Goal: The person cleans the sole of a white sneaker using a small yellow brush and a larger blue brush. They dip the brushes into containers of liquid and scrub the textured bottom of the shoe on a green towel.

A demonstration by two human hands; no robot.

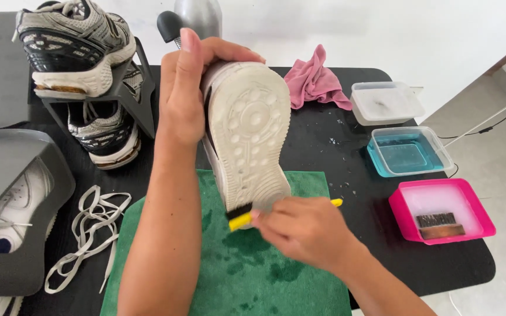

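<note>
Scrubbing a shoe sole

Left hand [184, 96] wrapped around a pale shoe [247, 131], held upright, dimpled rubber sole facing up, above a damp green towel [276, 275]. Right hand [303, 228] clenched on a yellow brush [240, 217], dark bristles pressed against the sole's lower edge.

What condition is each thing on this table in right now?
White shoe: sole up, gripped by left hand.
Yellow brush: bristles on the heel, held by right hand.
Green towel: spread flat, damp patches.
Pink tray: foamy water, wooden brush inside.
Blue tray: clear water.
White laces: loose.
</note>
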